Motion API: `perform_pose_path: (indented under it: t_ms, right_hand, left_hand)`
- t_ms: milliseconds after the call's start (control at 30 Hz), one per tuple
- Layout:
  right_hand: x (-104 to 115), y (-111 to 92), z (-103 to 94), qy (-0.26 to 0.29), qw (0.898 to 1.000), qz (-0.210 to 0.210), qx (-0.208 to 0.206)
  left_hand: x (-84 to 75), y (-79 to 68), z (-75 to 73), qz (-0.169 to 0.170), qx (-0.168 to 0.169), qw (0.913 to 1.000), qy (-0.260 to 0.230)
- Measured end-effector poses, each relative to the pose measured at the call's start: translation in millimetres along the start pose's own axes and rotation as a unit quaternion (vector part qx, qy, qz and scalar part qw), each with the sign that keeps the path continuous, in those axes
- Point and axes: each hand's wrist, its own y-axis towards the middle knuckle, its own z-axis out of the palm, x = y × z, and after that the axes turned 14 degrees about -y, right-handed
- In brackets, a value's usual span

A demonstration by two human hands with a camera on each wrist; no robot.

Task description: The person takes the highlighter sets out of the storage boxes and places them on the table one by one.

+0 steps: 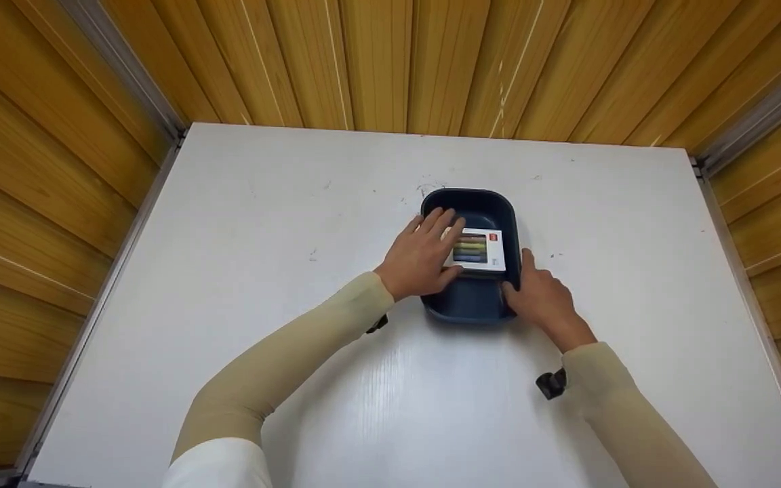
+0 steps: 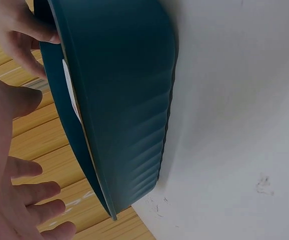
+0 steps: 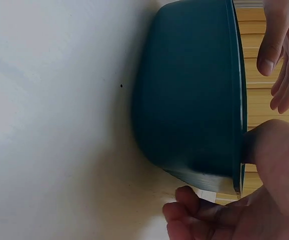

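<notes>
Nothing can be read: the red label on the windowed box, toward the basin's right edge, is too small.

Soft light on the white surface, pale glare toward its near edge, faint shadows beside the sleeves; both wrist views dimmer.

A dark-blue tub, a white box with red logo and yellow, green and blue stripes, beige sleeves, a white desk and yellow-brown wood-grained walls.
</notes>
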Motion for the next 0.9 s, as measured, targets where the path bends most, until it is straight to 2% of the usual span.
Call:
perform_pose_path:
  t_ms: [467,900]
  right_hand:
    - [-2.7,0.5,0.6,-0.028,0.999,0.01,-0.017]
    - [-6.2,2.6,3.0,0.025,0.999,0.019,0.023]
  left_hand:
    - [1.9,1.4,4.8,-0.006,0.006,0.9999,-0.009]
    - [7.0,3.7,11.0,-0.003,0.009,0.9999,-0.014]
